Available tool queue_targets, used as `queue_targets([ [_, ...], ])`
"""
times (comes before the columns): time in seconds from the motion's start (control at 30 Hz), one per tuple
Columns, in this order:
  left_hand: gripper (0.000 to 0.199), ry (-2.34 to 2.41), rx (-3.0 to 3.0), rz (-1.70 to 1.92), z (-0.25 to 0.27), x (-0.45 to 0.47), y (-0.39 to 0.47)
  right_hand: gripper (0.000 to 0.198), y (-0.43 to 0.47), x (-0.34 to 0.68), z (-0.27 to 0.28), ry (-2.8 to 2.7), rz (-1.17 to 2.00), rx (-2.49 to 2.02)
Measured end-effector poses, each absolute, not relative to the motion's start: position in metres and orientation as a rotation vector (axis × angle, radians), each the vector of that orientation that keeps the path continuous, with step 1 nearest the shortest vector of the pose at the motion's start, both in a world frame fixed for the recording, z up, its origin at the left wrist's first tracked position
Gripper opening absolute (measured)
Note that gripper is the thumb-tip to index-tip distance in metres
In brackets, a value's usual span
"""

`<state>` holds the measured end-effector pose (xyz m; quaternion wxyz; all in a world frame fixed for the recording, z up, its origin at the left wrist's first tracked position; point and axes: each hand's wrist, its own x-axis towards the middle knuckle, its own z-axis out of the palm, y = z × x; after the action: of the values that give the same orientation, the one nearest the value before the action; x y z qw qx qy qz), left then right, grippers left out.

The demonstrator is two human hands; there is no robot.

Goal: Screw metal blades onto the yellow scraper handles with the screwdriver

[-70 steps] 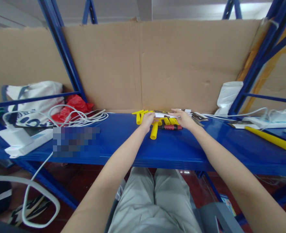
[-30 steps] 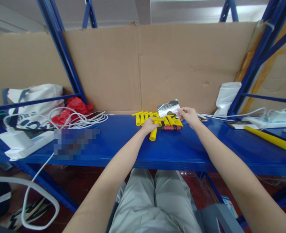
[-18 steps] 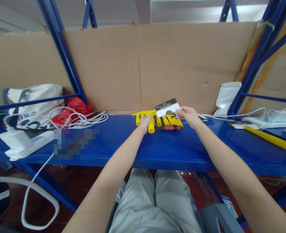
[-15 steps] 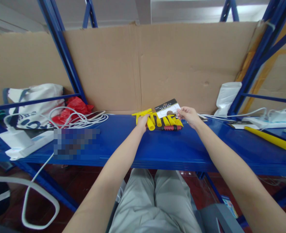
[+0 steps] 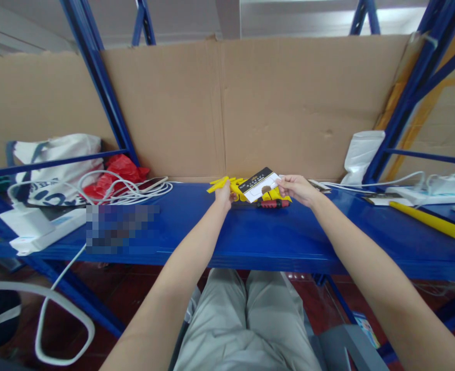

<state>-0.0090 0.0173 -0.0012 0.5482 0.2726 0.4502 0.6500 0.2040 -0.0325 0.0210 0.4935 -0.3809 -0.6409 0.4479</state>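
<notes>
My left hand (image 5: pixel 224 197) is closed around a yellow plastic piece (image 5: pixel 218 184), whose end sticks out at the upper left of the fingers. Pinched by one corner in my right hand (image 5: pixel 297 188) is a black-and-white printed card (image 5: pixel 259 185), tilted in the air. Beneath and behind the card are several yellow plastic pieces (image 5: pixel 272 195), partly covered by it. A red tool with black ends (image 5: pixel 273 204) lies on the blue shelf (image 5: pixel 266 237) just in front of them; its exact kind does not show.
Coiled white cables (image 5: pixel 134 190), a red plastic bag (image 5: pixel 121 170) and a white tote bag (image 5: pixel 68 154) are at the left. A yellow long object (image 5: pixel 430 220), a white pouch (image 5: pixel 360 157) and a power strip (image 5: pixel 436 195) occupy the right. Cardboard (image 5: pixel 289 103) stands behind.
The card has moved down and left and tilts more steeply. My left hand has shifted slightly left, and the wide yellow tube end that showed beside it is out of sight.
</notes>
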Motion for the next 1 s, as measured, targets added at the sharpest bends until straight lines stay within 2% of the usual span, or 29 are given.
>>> queue_targets([
  [0.33, 0.024, 0.962, 0.695, 1.512, -0.004, -0.004, 0.023, 0.035, -0.029, 0.187, 0.011, -1.521, 1.112, -0.983],
  [0.67, 0.017, 0.899, 0.812, 1.449, -0.003, -0.003, 0.017, 0.039, -0.03, 0.186, 0.011, -1.469, 1.056, -0.94],
  [0.87, 0.002, 0.876, 0.873, 1.452, -0.001, 0.004, 0.01, 0.035, -0.028, 0.182, 0.008, -1.417, 1.049, -0.959],
  [1.0, 0.009, 0.938, 0.991, 1.447, 0.0, 0.007, 0.003, 0.028, -0.028, 0.182, 0.008, -1.382, 1.04, -0.974],
])
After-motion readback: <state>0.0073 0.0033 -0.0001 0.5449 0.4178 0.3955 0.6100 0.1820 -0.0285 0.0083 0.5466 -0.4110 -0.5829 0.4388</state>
